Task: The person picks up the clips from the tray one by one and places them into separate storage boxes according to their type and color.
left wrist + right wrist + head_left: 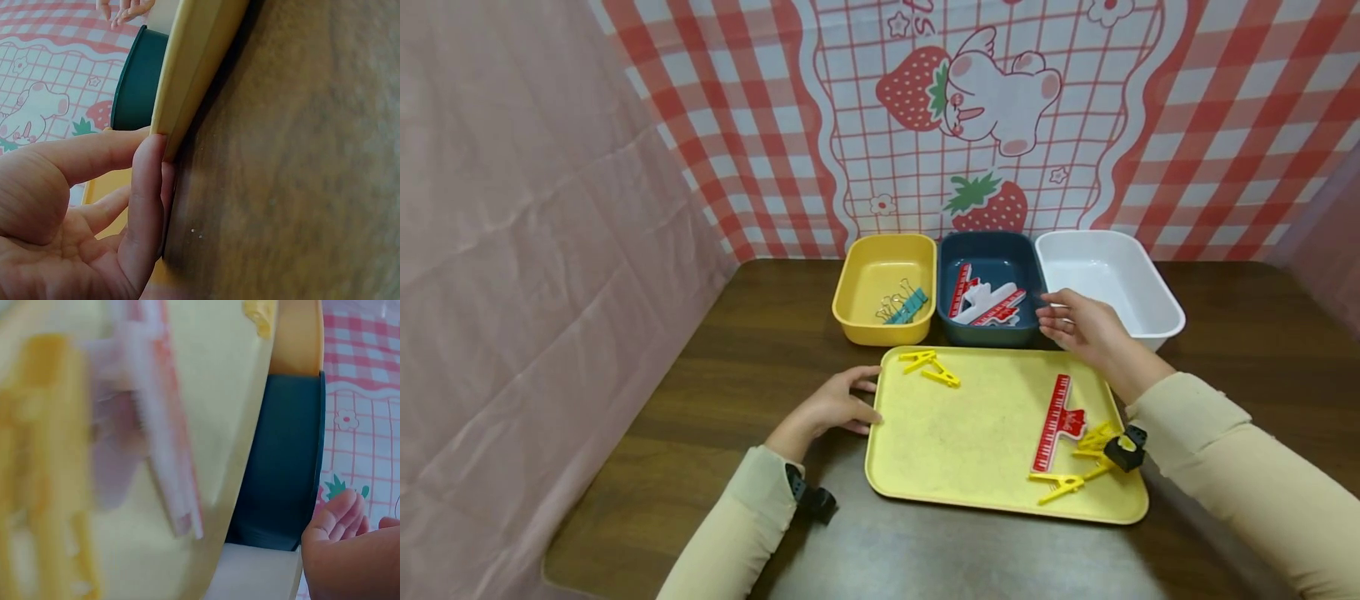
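We see L hand [829,406] at L edge of yel. tray [955,442], thumb & index apart, tips on rim. R hand [1088,327] w/ fingers close tog., loosely bent, by blue bin [992,335] & white bin [1097,275]; can't tell if touching. Tray flat on wood table [700,408]: red clip [1052,425] R side, yel. clips [1065,483] beside it, yel. clip pair [934,367] upper L. Red-white clips [1000,307] in blue bin, teal binder clips [908,307] in yel. bin [880,335]. Checked cloth [760,167] behind.

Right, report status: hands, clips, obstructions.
Left hand touching the tray's left edge. Right hand seemingly empty, near the blue bin. Red clip on tray; possible snag, yellow clips close beside it.
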Demonstrator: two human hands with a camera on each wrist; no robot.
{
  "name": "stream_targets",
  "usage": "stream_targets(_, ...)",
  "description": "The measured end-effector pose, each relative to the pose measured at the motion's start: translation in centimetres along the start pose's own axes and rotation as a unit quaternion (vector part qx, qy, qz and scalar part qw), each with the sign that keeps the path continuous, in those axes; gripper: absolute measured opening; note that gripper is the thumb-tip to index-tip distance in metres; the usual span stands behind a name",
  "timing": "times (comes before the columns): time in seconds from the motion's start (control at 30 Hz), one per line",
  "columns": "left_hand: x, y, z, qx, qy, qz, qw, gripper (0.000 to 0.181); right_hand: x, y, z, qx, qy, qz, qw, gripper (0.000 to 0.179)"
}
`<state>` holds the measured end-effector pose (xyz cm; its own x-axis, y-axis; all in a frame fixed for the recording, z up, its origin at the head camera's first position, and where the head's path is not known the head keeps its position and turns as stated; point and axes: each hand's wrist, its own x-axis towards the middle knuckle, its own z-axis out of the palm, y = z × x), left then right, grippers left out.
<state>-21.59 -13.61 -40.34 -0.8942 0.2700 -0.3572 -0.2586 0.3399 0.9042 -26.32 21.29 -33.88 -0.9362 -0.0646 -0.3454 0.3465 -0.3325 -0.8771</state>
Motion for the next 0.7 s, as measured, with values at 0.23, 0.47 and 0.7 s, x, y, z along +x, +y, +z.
stream_targets(0.23,0.0,0.0,0.1,0.000,0.002,-0.002,1.0000,0.078,-1.6,1.2,-0.9,-0.236,-0.040,-0.064,0.9689,0.049)
stream_targets(0.47,-0.1,0.2,0.1,0.008,0.004,-0.009,0.9999,0.078,-2.9,2.5,-2.4,-0.426,-0.091,-0.120,0.8920,0.052)
stream_targets(0.7,-0.2,0.3,0.2,0.011,0.002,-0.007,0.9999,0.078,-3.7,3.4,-3.9,-0.568,-0.148,-0.154,0.7947,0.064)
